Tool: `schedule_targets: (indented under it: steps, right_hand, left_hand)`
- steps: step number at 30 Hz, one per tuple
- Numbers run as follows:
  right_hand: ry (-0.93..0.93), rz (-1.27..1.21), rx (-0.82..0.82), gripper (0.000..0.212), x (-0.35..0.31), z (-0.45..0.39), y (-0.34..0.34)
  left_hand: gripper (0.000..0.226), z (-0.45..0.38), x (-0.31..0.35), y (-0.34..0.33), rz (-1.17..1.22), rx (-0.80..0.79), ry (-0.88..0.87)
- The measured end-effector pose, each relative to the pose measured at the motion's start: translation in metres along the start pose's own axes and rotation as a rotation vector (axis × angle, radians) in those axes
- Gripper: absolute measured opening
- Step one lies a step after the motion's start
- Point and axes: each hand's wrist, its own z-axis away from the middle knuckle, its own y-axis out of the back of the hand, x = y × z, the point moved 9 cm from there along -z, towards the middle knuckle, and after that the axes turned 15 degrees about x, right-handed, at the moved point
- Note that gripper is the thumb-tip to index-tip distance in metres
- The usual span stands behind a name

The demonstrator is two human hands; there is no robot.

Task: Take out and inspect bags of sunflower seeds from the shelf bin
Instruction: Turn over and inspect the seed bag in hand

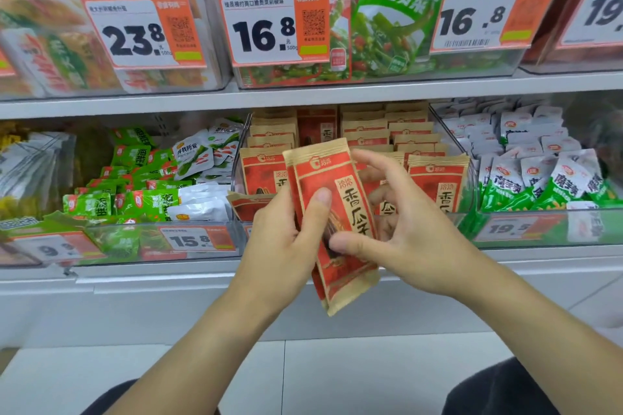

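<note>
- Two hands share the work in front of the shelf bin (354,222); left hand (286,239) grips a small stack of sunflower seed bags (332,212), thumb across the front; right hand (401,229) pinches the front bag's lower edge
- Risk: rear bags could slip free; the thumb clamps only the front
- Hidden: how many bags are stacked; right fingertips behind the packet

Green snack packets (135,185) are piling up left, white packets (532,158) sitting right, price tags (273,25) hanging above.
</note>
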Motion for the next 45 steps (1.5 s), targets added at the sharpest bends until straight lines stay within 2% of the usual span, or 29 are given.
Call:
schedule_targets:
  steps: [4,6,9,12,16,19,21,28,32,34,38,39,42,45]
  right_hand:
    - [-0.166,-0.151,0.104,0.045,0.007,-0.005,0.011]
    - [-0.244,-0.285,0.103,0.031,0.006,-0.004,0.012]
    - [-0.243,-0.294,0.082,0.031,0.003,-0.004,0.012]
    - [-0.213,-0.255,0.097,0.028,0.003,-0.004,0.012]
    - [-0.138,-0.232,0.084,0.027,-0.002,-0.003,0.007]
    - [-0.082,-0.254,0.041,0.031,-0.012,0.0,0.004]
    - [-0.083,-0.355,0.019,0.028,-0.018,0.001,0.002]
    - [-0.144,-0.498,-0.037,0.021,-0.02,0.005,-0.011]
    - [-0.198,-0.557,-0.057,0.019,-0.017,0.007,-0.014]
    - [-0.167,-0.505,-0.143,0.025,-0.02,0.009,-0.014]
    - [-0.105,-0.369,-0.346,0.05,-0.025,0.015,-0.015]
    - [-0.112,-0.356,-0.349,0.05,-0.025,0.015,-0.015]
    - [-0.152,-0.352,-0.297,0.043,-0.02,0.015,-0.011]
    - [-0.164,-0.38,-0.27,0.032,-0.019,0.015,-0.007]
  left_hand:
    - [0.033,0.001,-0.003,-0.005,0.062,-0.029,0.05]
    - [0.042,0.002,-0.003,-0.007,0.087,-0.039,0.075]
    - [0.045,0.001,-0.011,-0.006,0.113,0.0,0.166]
    - [0.02,-0.005,-0.018,0.006,0.05,0.131,0.134]
    - [0.054,0.004,-0.018,0.002,-0.064,0.114,0.055]
    - [0.094,0.016,-0.019,-0.01,-0.026,0.042,0.151]
    - [0.102,0.02,-0.018,-0.014,0.005,0.02,0.22]
    - [0.113,0.017,-0.022,-0.024,0.118,-0.061,0.279]
    - [0.104,0.019,-0.02,-0.023,0.135,-0.059,0.284]
    - [0.101,0.019,-0.019,-0.024,0.173,-0.053,0.297]
    - [0.081,0.01,-0.019,-0.014,0.23,0.014,0.324]
    - [0.083,0.007,-0.021,-0.01,0.206,0.024,0.312]
    - [0.116,0.006,-0.033,-0.011,0.084,-0.019,0.341]
    - [0.11,0.013,-0.027,-0.02,0.107,-0.131,0.284]
